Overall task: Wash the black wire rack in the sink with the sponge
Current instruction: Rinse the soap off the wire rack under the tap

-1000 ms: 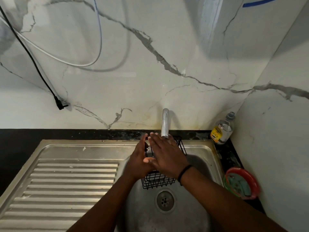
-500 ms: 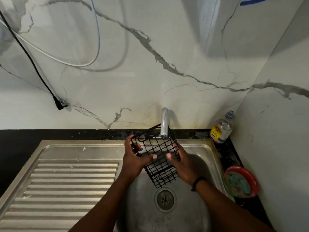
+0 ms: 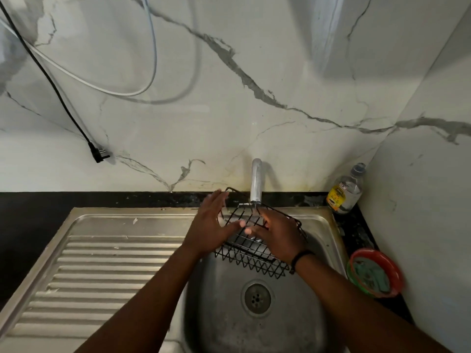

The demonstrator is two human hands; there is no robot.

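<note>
In front of me rises a white marble-look wall (image 3: 254, 59) streaked with grey veins, meeting a second such wall (image 3: 433, 174) at a corner on my right. A white cable (image 3: 76, 79) loops across it, and a black cord (image 3: 51, 80) hangs down to a loose plug (image 3: 99, 154). A black tabletop (image 3: 30, 215) runs along the base. The light is dim, with soft shadows on the wall.

One head cam, wide-angle. It looked fwd and down at the sink (image 3: 321, 220), prob. close above.
</note>
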